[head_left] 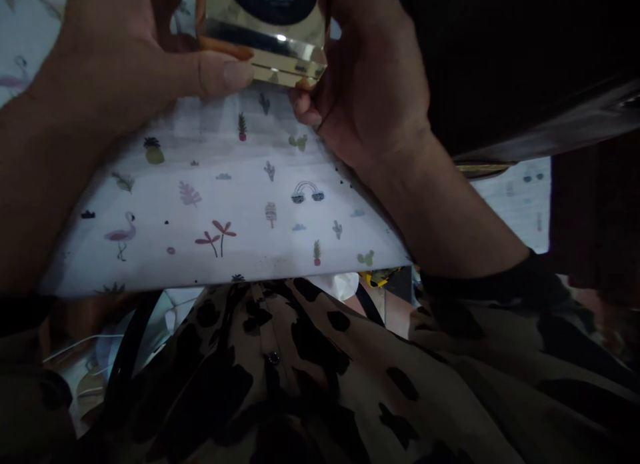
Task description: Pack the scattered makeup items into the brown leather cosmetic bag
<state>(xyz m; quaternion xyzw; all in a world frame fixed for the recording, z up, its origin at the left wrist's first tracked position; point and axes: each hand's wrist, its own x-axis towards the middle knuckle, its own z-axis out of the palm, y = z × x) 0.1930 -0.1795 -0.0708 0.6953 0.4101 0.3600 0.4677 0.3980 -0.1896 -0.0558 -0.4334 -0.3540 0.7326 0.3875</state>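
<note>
Both hands grip a shiny gold box-shaped case (280,43) at the top edge of the view, over the table. A dark round label with small, unreadable print covers part of its upper face, and the far side is cut off by the frame. My left hand (145,57) presses its thumb along the near left edge. On the other side my right hand (373,77) holds the right end, its fingertips curled under the near right corner. What exactly the case is, I cannot make out.
A white tablecloth (225,191) printed with flamingos, cacti and pineapples covers the table, whose near edge runs just before my spotted shirt (280,384). A large dark object (520,71) stands at the right. Below the edge lies a yellow and black item (381,277).
</note>
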